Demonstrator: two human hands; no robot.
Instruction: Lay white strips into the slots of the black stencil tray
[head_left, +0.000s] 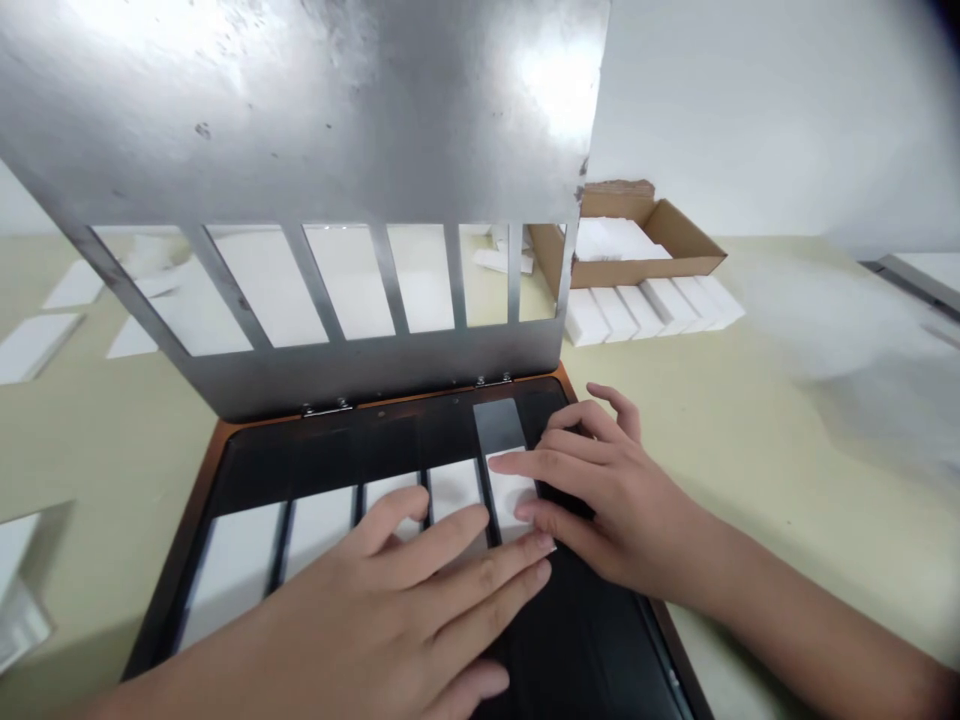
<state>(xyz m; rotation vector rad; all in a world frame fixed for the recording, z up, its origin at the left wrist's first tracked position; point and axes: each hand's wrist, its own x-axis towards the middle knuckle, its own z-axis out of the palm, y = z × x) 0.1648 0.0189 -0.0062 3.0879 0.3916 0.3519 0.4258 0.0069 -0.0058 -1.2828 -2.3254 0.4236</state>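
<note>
A black tray (570, 640) with an orange-brown edge holds several white cards in a row, one of them at the left (236, 560). My left hand (405, 590) lies over the middle of the row with its fingers stretched out, the tips at the lower edge of the rightmost white card (510, 485). On that same card, my right hand (600, 480) has its index finger at the top left and its thumb on the right side; the other fingers are loosely curled. A grey strip (500, 425) shows above this card. The left hand partly hides the cards beneath it.
A metal lid (450, 120) with rectangular openings stands raised on hinges behind the tray. Farther right, a cardboard box (637, 272) contains white cards, with several white stacks (652, 310) before it. More white pieces (34, 345) lie at left; crumpled clear plastic (885, 370) at right.
</note>
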